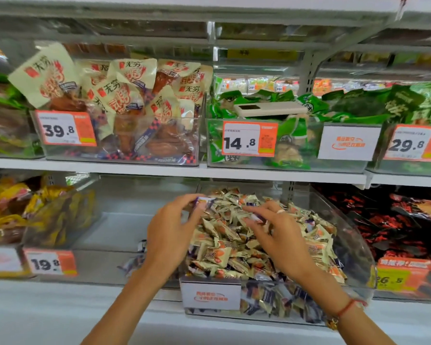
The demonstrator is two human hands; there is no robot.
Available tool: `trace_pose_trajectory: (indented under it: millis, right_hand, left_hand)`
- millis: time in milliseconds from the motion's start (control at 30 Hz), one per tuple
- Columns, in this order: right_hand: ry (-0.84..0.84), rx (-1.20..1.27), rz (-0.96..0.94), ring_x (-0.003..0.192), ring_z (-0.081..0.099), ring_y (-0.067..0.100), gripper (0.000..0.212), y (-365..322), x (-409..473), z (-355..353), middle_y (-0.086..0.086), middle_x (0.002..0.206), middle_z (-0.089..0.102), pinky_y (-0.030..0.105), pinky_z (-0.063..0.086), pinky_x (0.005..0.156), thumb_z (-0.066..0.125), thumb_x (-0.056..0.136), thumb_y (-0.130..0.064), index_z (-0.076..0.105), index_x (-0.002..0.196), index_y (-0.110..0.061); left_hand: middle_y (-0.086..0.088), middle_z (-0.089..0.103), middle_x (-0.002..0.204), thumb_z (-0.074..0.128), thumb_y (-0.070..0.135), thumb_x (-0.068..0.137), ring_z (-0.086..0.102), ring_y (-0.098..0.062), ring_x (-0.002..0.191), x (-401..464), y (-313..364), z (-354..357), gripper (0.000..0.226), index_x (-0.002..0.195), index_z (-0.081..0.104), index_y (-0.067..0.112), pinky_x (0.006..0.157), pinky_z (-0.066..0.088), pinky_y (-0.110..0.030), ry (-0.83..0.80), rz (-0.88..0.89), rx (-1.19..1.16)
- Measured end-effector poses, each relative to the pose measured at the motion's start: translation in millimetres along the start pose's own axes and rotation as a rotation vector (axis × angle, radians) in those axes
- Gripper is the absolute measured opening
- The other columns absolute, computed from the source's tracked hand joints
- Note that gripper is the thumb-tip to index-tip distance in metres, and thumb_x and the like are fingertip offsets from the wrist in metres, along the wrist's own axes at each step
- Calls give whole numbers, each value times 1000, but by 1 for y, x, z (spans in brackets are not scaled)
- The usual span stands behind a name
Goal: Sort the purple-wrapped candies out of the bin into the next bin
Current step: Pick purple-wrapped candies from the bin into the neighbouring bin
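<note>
Two bare forearms are reaching up from the bottom edge, the right one wearing a thin red cord bracelet (345,310). Left hand (171,234) is pinching a crinkly purple-wrapped candy (202,201) in its grip, above the left rim of the clear plastic bin (356,247) heaped with cream foil candies. Right hand (279,235) is curling its fingertips onto another purple-and-white wrapper (255,216) on the heap. Just left, a clear, nearly bare neighbouring bin (105,230) is holding a few purple candies (132,265).
</note>
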State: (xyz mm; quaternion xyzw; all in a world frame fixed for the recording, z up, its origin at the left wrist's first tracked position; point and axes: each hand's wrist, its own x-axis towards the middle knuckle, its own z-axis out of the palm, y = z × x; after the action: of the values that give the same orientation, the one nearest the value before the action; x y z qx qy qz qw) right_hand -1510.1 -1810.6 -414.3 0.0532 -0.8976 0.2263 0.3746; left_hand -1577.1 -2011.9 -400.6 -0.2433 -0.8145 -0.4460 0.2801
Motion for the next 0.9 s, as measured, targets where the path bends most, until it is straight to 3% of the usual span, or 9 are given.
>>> trace_pose_trajectory:
  millis: [100, 200, 267, 333, 433, 567, 667, 800, 900]
  right_hand:
    - [14, 186, -20, 72, 60, 3, 25, -33, 11, 17, -20, 79, 62, 10, 44, 60, 70, 87, -27, 67, 111, -24]
    - [-3, 259, -77, 78, 64, 4, 16, -67, 31, 49, -12, 92, 70, 20, 52, 69, 68, 89, -24, 68, 104, -21]
    - [-54, 181, -101, 84, 64, 7, 17, -84, 49, 74, -7, 102, 71, 27, 53, 75, 61, 94, -26, 69, 109, -21]
    - [-201, 56, -103, 103, 62, 15, 25, -91, 63, 95, -2, 117, 68, 33, 51, 85, 53, 99, -24, 65, 120, -21]
    - [-466, -95, -103, 123, 53, 26, 41, -93, 68, 106, 6, 135, 57, 40, 47, 97, 55, 95, -20, 53, 136, -21]
    - [-400, -141, -180, 120, 51, 22, 39, -79, 37, 76, 1, 129, 61, 36, 42, 99, 60, 92, -26, 57, 131, -23]
    - [-216, -122, -182, 109, 55, 13, 28, -56, 5, 32, -7, 114, 66, 30, 47, 90, 63, 91, -22, 65, 119, -25]
    - [-85, -135, -4, 106, 58, 12, 25, -6, -20, -18, -6, 114, 65, 28, 50, 86, 63, 92, -17, 66, 116, -25]
    - [-175, -320, 185, 118, 53, 23, 35, 32, -26, -33, -1, 124, 62, 36, 45, 97, 64, 92, -30, 62, 126, -22]
  left_hand:
    - [15, 63, 87, 56, 39, 93, 60, -8, 77, 4, -29, -28, 13, 101, 66, 37, 63, 48, -29, 116, -89, 40]
    - [8, 67, 81, 54, 39, 94, 62, -15, 74, 11, -64, -41, 17, 88, 69, 33, 60, 46, -30, 57, -183, 230]
    - [7, 68, 76, 52, 41, 94, 64, -18, 72, 10, -84, -45, 24, 79, 68, 30, 54, 41, -29, 14, -219, 333]
    - [5, 69, 82, 52, 41, 95, 65, -18, 76, 8, -94, -42, 22, 87, 70, 32, 54, 37, -29, 5, -252, 327]
    - [1, 71, 94, 58, 37, 93, 67, -18, 87, 8, -100, -37, 22, 107, 70, 26, 67, 50, -33, 22, -279, 229]
    - [-1, 70, 106, 65, 23, 89, 65, -22, 100, 10, -98, -31, 28, 117, 66, 25, 81, 54, -42, -32, -288, 202]
    - [5, 69, 102, 63, 19, 89, 64, -21, 93, 4, -61, -24, 25, 109, 67, 33, 76, 51, -36, -16, -207, 170]
    - [17, 65, 106, 61, 23, 91, 60, -8, 96, -16, 0, -5, 20, 104, 69, 37, 71, 43, -24, -74, 59, 122]
    - [23, 47, 136, 52, 31, 97, 40, 0, 126, -22, 25, 18, 34, 128, 54, 43, 101, 35, -23, -392, 258, 99]
